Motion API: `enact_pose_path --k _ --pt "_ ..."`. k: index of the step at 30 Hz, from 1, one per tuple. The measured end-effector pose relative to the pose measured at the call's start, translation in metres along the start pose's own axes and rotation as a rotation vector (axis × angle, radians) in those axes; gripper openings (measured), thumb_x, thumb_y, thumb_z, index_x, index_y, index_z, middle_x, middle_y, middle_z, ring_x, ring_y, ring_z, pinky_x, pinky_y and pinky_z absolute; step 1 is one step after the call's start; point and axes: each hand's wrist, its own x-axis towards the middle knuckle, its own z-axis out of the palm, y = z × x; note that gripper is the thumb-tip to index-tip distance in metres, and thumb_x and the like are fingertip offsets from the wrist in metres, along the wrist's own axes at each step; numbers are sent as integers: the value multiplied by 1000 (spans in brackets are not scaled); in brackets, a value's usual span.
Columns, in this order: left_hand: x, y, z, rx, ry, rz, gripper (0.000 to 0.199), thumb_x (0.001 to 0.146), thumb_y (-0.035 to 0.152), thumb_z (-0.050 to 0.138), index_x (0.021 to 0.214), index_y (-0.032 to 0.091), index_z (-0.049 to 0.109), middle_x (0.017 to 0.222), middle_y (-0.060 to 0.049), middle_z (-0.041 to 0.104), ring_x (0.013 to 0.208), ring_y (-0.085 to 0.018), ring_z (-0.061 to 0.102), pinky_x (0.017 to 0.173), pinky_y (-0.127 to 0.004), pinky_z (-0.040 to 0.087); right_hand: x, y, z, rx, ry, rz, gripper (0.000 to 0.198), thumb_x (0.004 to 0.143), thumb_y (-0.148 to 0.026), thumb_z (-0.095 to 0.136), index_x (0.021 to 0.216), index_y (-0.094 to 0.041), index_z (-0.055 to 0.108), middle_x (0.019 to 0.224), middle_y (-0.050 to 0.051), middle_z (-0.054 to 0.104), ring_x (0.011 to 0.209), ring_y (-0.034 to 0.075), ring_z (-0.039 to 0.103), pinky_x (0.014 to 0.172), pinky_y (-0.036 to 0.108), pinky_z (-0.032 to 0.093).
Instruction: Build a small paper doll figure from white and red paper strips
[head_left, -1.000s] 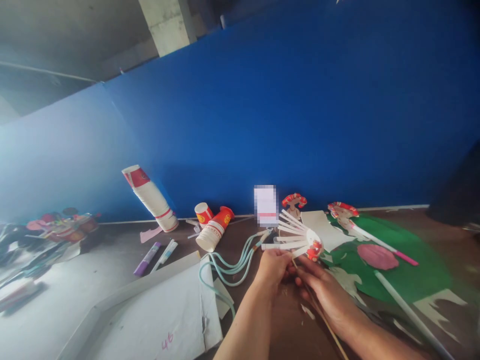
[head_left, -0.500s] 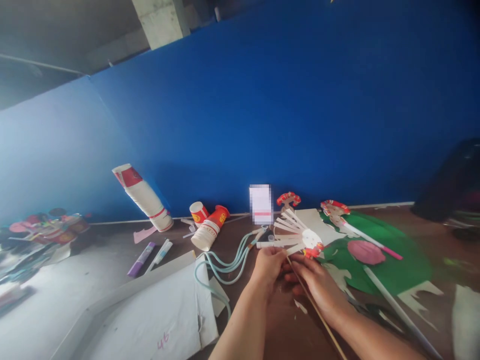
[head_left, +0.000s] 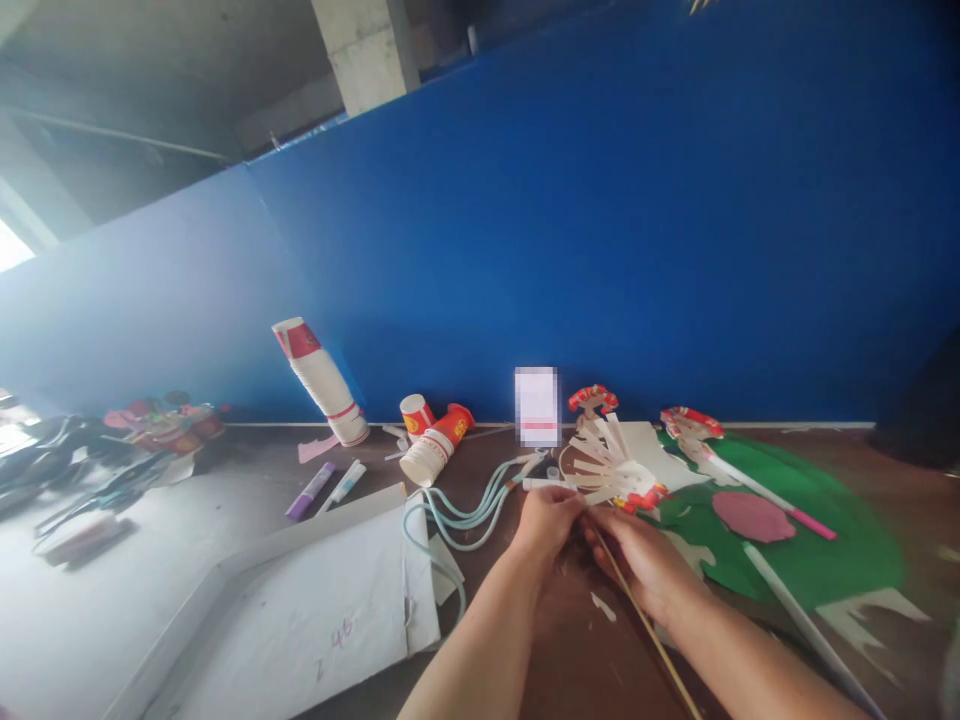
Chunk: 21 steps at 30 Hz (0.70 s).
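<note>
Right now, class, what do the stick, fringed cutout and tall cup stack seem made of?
Stick: probably wood or bamboo, matte; thin and tan.
Fringed cutout: likely paper, dull; thin, flat strips.
Tall cup stack: apparently paper, smooth; printed red bands.

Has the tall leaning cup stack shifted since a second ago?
No, neither way: the cup stack still leans beside the pink scrap, judged against the blue partition.

White fringed paper piece (head_left: 628,478) with red-and-yellow edge, tan stick (head_left: 645,620), green sheet (head_left: 847,565), pink oval (head_left: 752,516), pale blue cord (head_left: 495,487), purple marker (head_left: 310,492), white cup stack (head_left: 324,385) with red bands, deep blue partition (head_left: 600,220)
</note>
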Motion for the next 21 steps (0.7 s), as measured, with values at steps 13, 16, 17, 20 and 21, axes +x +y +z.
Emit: enact_pose_path --k 13,16,17,20,21 --pt "3 -2 -4 -62 -59 -28 21 68 27 79 67 10 67 53 -1 56 43 -5 38 46 -23 22 -3 0 5 -29 -22 -96 18 69 -17 73 59 -16 58 50 -3 53 40 5 43 33 14 28" --pt "3 -3 -9 -111 -102 -56 26 67 32 79 67 9 67 57 -3 59 45 -6 43 47 -21 26 -5 -1 7 -64 -25 -141 17 69 -19 73 59 -17 59 51 -2 54 42 6 44 34 14 26" --pt "3 -2 -10 -141 -123 -62 28 67 33 80 67 9 67 59 -3 60 47 -6 46 48 -21 29 -6 -2 7 -77 -37 -157 18 70 -19 73 58 -17 59 51 -2 53 42 6 43 34 14 26" --pt "1 1 -14 -209 -181 -81 31 62 33 83 72 7 69 63 -5 63 53 -7 52 52 -19 34 -10 -3 9 -101 -55 -190 19 69 -20 74 57 -18 59 51 -2 55 43 7 43 35 17 26" --pt "0 2 -15 -215 -193 -84 32 61 32 85 73 6 70 64 -5 63 53 -7 53 52 -19 34 -11 -3 9 -106 -53 -194 18 69 -20 74 58 -19 59 52 -2 56 43 7 44 35 18 26"
